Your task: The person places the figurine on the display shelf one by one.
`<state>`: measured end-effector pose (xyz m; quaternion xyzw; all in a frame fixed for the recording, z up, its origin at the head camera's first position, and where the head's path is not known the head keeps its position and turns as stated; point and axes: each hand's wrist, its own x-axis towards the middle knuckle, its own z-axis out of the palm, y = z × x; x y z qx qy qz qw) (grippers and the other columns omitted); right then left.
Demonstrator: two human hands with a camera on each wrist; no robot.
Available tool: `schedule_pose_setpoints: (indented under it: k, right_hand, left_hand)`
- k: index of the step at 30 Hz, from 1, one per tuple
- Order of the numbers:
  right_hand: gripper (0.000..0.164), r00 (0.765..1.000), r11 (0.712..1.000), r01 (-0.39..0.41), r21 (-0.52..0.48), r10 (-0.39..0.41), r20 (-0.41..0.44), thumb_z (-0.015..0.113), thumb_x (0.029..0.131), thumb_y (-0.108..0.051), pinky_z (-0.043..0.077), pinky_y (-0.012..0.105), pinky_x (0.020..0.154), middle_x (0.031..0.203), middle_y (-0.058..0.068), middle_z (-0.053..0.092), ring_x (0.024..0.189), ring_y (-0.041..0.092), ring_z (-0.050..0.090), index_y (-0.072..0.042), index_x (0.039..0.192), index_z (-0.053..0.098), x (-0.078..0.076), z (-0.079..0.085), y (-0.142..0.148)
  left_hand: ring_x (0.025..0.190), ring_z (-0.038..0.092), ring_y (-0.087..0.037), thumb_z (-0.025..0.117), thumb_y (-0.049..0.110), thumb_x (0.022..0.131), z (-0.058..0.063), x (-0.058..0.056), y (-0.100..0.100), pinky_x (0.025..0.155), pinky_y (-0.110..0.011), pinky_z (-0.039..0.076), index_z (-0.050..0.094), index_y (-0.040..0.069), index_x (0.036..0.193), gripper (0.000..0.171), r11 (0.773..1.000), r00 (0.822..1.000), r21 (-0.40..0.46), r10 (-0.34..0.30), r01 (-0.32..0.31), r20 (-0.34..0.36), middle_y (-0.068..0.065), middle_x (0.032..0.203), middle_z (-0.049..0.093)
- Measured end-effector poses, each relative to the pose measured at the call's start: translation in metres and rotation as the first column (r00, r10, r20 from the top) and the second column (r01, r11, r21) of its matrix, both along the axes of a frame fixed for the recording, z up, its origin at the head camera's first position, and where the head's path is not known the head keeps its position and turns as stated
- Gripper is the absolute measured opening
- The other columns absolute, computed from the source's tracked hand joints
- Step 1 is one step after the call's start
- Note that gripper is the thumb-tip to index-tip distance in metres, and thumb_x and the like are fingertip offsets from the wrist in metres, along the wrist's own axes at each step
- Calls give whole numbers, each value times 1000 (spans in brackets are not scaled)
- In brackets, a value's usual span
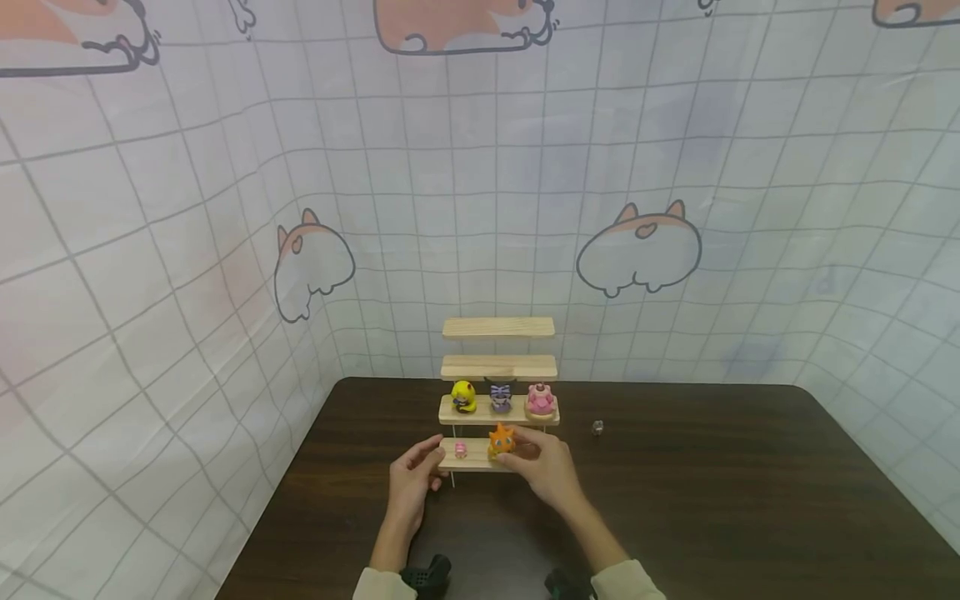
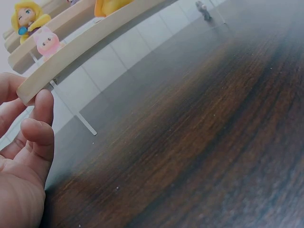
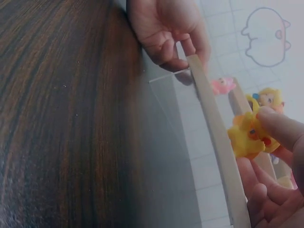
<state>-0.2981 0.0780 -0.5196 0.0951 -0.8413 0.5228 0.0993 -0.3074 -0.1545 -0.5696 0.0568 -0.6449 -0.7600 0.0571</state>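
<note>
A small tiered wooden display rack stands on the table, its lowest shelf toward me. My left hand grips that shelf's left end, fingertips around the board's edge in the left wrist view. A tiny pink figurine stands near this end. With thumb and fingers, my right hand pinches an orange-and-yellow figurine at the shelf's right part. In the right wrist view the yellow figurine appears close over the board, the thumb on its upper side.
On the shelf above stand a yellow-haired figurine, a purple figurine and a pink figurine. Two bare shelves rise behind. A small grey figurine sits on the dark wooden table, right of the rack. Patterned cloth surrounds the table.
</note>
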Motion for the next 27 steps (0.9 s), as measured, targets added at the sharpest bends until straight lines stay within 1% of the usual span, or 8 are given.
schedule_pose_setpoints:
  k: [9,17,22,27]
  right_hand:
    - [50,1000,1000,-5,25,5,9,87,83,-24,62,41,83,116,15,76,96,26,75,-4,126,72,-1,0,-1]
    - [50,1000,999,8,45,-8,5,87,83,-25,61,42,83,115,14,76,96,24,75,-5,126,72,0,0,-2]
    - [48,1000,1000,3,31,-3,-8,87,82,-24,61,38,81,113,13,77,93,22,74,-6,124,73,-1,-2,-1]
    - [46,1000,1000,-17,22,18,-20,88,81,-25,60,31,78,109,9,77,90,19,73,-10,122,74,-3,-2,4]
  left_hand:
    - [65,63,-10,71,16,97,1,0,0,52,-19,46,66,3,134,39,1000,1000,0,2,-2,-2,1,85,68]
    - [65,63,-9,71,16,97,1,1,0,52,-19,46,67,3,133,38,1000,1000,-1,5,-5,1,2,84,68]
    - [64,63,-10,72,16,97,0,1,0,52,-19,46,67,3,133,38,1000,1000,4,3,-3,-4,2,83,68]
    - [64,63,-10,72,16,97,0,0,0,52,-19,46,67,2,133,39,1000,1000,7,-1,1,-8,1,83,68]
